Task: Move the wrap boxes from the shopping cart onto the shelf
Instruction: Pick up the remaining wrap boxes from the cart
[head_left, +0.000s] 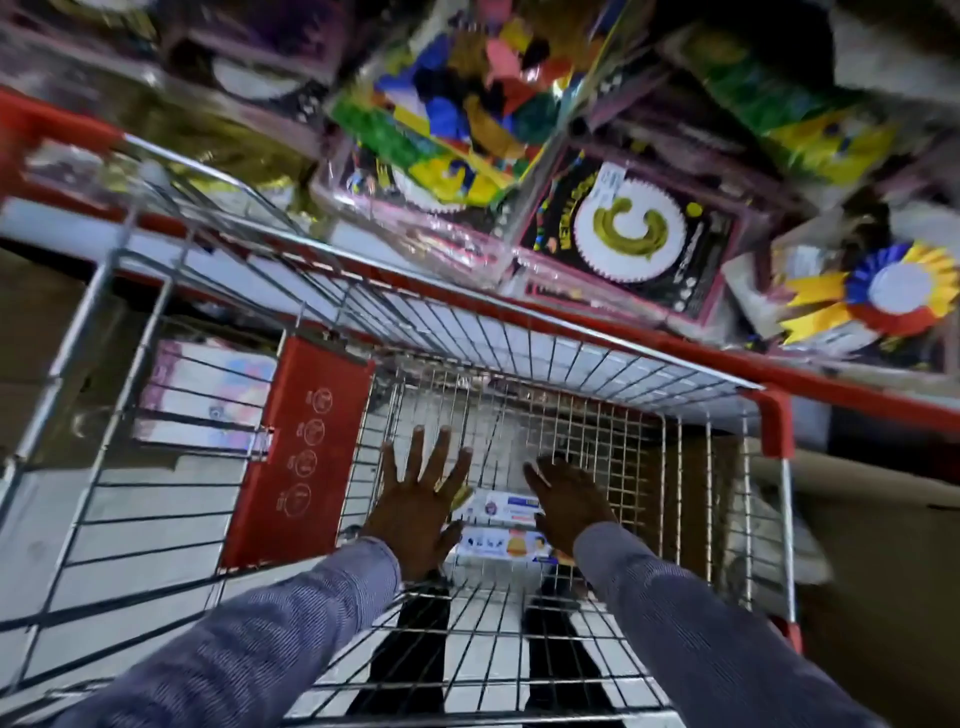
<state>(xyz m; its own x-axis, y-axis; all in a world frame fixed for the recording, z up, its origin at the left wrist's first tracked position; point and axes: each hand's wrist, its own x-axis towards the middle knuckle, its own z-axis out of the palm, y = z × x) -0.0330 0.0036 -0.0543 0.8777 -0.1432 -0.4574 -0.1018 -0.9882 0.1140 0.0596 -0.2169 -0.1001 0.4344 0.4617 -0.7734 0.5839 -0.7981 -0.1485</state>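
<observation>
Two white wrap boxes with blue and orange print lie side by side on the wire floor of the shopping cart. My left hand is down inside the cart with fingers spread, just left of the boxes, holding nothing. My right hand is over the boxes' right ends, fingers curled downward; whether it grips a box is hidden. Both arms wear grey-blue sleeves. The shelf with a red front edge runs just beyond the cart.
The cart's red child-seat flap stands left of my hands. The shelf holds clear packets of party goods: a gold letter balloon pack, coloured banners, a rosette. A pale packet sits low at the left.
</observation>
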